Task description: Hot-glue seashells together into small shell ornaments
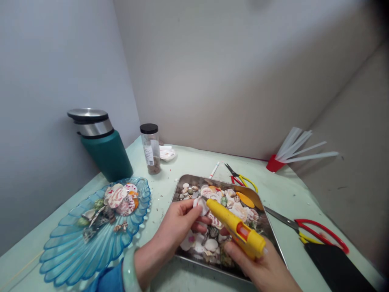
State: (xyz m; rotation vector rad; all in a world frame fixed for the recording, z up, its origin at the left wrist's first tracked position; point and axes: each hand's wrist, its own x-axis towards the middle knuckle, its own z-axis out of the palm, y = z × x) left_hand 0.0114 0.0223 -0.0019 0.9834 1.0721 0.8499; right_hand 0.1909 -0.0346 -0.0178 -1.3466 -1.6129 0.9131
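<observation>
- The left hand (179,221) pinches a white shell (200,206) between thumb and fingers, with only a narrow gap; the shell is above the left part of the metal tray (194,180).
- The right hand (258,263) is wrapped around a yellow glue gun (234,221), its tip pointing left to the shell. I cannot tell if the tip touches it, nor if a finger presses the trigger, which is hidden.
- Many loose shells (212,245) lie in the tray; at left, the blue dish (100,259) bears a decorated shell group (117,197).
- In my judgement, the main risk is a burn: if the gun is hot, a small slip of the tip could bring it to the left thumb, which is just beside.
- Too much squeezing could let glue drip onto the loose shells below, and these might stick together.
- A weak pinch could let the thin shell turn or fall into the tray.
- About writing: the clear jar (154,142) at far left carries a white label (148,155) with a barcode, but its text is too small for reading. On the gun and the green bottle (106,156) I can read no brand.
</observation>
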